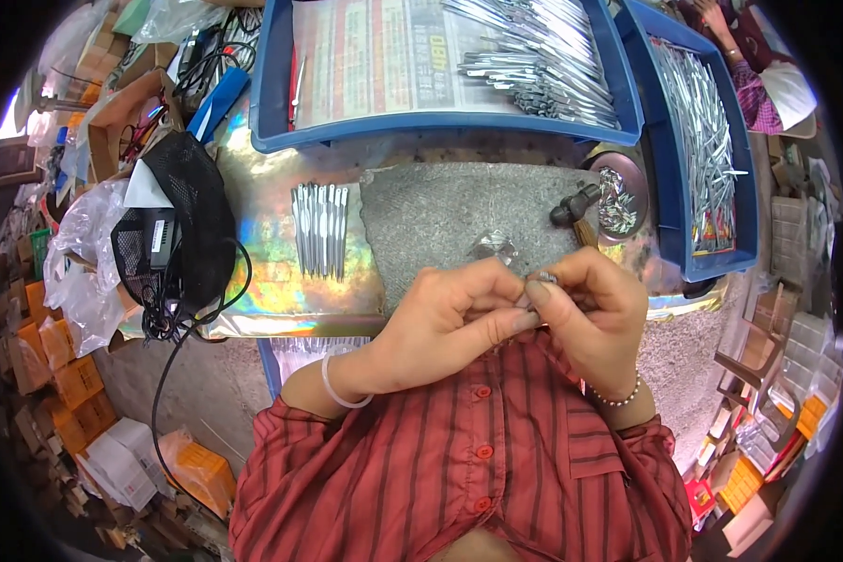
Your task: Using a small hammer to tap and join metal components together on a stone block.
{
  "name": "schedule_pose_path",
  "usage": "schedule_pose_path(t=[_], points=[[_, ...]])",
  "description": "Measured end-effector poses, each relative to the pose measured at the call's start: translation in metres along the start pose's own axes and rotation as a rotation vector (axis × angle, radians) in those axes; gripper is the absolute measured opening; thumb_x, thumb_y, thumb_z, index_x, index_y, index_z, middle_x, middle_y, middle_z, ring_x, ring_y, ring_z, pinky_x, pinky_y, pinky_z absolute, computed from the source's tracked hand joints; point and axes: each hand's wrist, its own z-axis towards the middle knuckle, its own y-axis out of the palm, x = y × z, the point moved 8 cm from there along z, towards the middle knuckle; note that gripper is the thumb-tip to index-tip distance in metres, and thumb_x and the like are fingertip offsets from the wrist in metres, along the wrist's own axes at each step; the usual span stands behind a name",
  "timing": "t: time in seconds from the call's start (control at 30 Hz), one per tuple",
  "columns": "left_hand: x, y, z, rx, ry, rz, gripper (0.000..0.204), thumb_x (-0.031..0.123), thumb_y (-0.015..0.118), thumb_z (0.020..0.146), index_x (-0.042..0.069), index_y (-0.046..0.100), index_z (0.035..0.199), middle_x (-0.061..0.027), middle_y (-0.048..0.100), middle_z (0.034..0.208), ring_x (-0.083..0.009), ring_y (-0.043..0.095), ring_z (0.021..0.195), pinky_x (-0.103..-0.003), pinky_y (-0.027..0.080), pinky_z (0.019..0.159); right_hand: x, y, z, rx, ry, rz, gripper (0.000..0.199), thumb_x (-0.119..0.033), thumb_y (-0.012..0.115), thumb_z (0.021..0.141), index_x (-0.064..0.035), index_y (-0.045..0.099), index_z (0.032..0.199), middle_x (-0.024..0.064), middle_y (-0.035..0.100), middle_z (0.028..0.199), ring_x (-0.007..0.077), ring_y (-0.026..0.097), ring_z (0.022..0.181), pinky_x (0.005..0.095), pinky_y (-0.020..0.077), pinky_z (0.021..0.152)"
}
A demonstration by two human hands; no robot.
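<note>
My left hand (440,323) and my right hand (590,309) meet in front of my chest, above the near edge of a grey mat (440,220). Together they pinch a small silver metal piece (540,278), most of it hidden between the fingertips. A row of finished silver metal pieces (319,229) lies on the shiny foil-covered table (262,272) to the left of the mat. A small crumpled clear wrapper (494,247) rests on the mat just beyond my fingers.
Two blue trays (272,112) (670,178) at the back and right hold several silver metal rods. A small hammer (576,208) and a round dish of shiny bits (620,197) sit right of the mat. A black mesh bag with cables (178,234) lies left. Another person's hand (717,19) shows top right.
</note>
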Motion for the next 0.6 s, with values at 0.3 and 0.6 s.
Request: schedule_pose_path(t=[0.3, 0.6], points=[[-0.016, 0.0, 0.018, -0.002, -0.335, -0.445, 0.014, 0.009, 0.057, 0.089, -0.001, 0.05, 0.096, -0.0156, 0.065, 0.088, -0.0195, 0.066, 0.079, -0.026, 0.055, 0.066, 0.047, 0.005, 0.021, -0.018, 0.462, 0.402, 0.017, -0.013, 0.065, 0.082, -0.0056, 0.053, 0.072, -0.0034, 0.049, 0.055, 0.0002, 0.037, 0.042, 0.017, 0.0239, 0.036], [-0.021, 0.003, 0.033, -0.078, -0.455, -0.554, 0.018, 0.012, 0.059, 0.087, -0.002, 0.05, 0.093, -0.0165, 0.064, 0.087, -0.022, 0.067, 0.075, -0.025, 0.056, 0.063, 0.065, 0.003, 0.024, 0.006, 0.52, 0.516, 0.016, -0.011, 0.064, 0.082, -0.0078, 0.053, 0.071, -0.0046, 0.046, 0.053, 0.0004, 0.034, 0.038, 0.0166, 0.0213, 0.033]])
